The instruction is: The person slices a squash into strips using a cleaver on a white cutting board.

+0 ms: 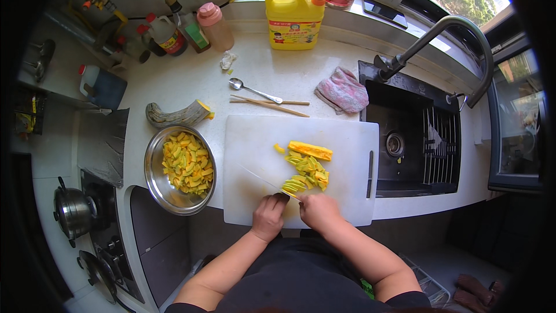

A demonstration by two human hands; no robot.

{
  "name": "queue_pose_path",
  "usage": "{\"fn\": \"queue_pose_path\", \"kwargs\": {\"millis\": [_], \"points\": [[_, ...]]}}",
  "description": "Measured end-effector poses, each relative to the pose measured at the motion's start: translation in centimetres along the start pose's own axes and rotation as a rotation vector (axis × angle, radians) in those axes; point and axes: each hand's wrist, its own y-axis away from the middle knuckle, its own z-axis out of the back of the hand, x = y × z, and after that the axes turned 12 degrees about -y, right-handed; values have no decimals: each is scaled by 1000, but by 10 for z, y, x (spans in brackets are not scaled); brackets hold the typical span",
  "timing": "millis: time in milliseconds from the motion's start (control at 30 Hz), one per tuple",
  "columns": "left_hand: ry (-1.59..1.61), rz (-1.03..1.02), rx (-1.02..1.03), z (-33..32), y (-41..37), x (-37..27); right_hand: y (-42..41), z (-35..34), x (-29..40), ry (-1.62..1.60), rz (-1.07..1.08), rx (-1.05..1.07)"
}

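My right hand (319, 212) grips a kitchen knife (257, 176) by its handle; the thin blade points up and left over the white cutting board (247, 139). Close beside it, my left hand (267, 217) has its fingers curled at the blade, on a piece of pumpkin (290, 194) that is mostly hidden. Thin green-edged pumpkin slices (294, 184) lie just beyond the fingers, in front of a heap of cut pieces (310, 167). A thick orange pumpkin strip (310, 151) rests at the heap's far side.
Left of the board, a steel bowl (152, 182) holds many pumpkin chunks, with an uncut pumpkin neck (176, 114) behind it. A spoon (256, 91), chopsticks (278, 104) and a cloth (343, 91) lie beyond the board. At right is a black sink (397, 174) with a faucet (434, 34).
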Motion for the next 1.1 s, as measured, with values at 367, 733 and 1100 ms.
{"fn": "queue_pose_path", "kwargs": {"millis": [367, 733, 1100], "points": [[-41, -1, -29, -5, 5, 2, 20, 0, 0, -76, 137, -117], [24, 11, -47, 0, 1, -1, 10, 10, 10, -6, -36, 42], [6, -8, -84, -5, 4, 2, 6, -5, 2, -69, 101, -150]]}}
